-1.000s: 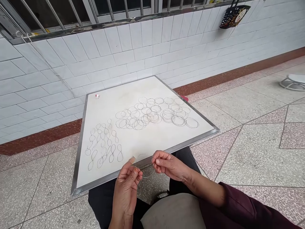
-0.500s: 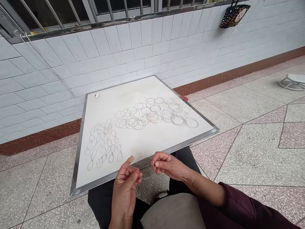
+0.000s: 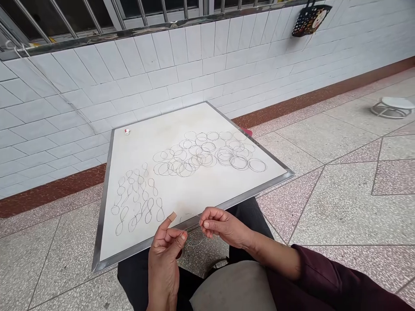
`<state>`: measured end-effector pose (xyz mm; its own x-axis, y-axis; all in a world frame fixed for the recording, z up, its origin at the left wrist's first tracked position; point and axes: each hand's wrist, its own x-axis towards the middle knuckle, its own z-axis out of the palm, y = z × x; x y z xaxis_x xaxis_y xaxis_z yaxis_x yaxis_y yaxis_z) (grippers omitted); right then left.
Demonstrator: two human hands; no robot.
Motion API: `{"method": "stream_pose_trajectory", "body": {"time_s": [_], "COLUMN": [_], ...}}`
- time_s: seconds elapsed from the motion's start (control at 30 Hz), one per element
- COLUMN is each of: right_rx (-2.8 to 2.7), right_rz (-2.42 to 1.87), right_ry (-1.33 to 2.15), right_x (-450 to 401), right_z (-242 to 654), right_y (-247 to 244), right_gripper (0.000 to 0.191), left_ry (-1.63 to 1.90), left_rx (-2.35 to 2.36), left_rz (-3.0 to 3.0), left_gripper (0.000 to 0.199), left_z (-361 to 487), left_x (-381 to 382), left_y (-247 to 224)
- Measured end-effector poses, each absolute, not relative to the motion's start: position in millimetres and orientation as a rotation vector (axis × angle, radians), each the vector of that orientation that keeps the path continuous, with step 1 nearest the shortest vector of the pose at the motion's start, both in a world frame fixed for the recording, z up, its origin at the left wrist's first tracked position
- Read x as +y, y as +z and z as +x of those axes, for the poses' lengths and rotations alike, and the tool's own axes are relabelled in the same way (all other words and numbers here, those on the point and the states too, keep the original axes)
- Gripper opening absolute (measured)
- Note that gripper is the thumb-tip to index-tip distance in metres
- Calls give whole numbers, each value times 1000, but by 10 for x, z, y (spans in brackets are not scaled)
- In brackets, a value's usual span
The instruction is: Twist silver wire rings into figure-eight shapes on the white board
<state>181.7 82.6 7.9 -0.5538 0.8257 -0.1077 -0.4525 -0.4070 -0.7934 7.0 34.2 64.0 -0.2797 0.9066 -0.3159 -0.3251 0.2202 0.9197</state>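
A pale, flat tabletop (image 3: 191,192) is bordered on its sides by a grey metallic edging (image 3: 269,184). Across its middle and right, many thin wire rings (image 3: 205,160) are spread in a broad band, most of them overlapped by their neighbours. At the near left, wire figure-eights (image 3: 138,196) are laid out in loose rows, some crossed over one another. Near the far left corner, a small red-and-white object (image 3: 127,131) is placed, too small to be identified.
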Motion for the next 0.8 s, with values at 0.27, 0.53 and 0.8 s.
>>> {"method": "stream_pose_trajectory", "body": {"time_s": [0.27,0.53,0.8], "right_rx": [-821,-834,-855], "right_rz": [-614,-619,-651], "right_ry": [2064,2011,1966], "right_x": [823,853,851], "right_z": [1732,1769,1776], "right_y": [107,92,89], "right_gripper": [28,29,29], "left_ry": [1372,1363,1343], "left_rx": [1307,1280,1134], "left_rz": [613,519,355], "left_gripper": [64,63,58], "left_z": [124,108,119], "left_x": [347,349,339], "left_y": [566,578,593]}}
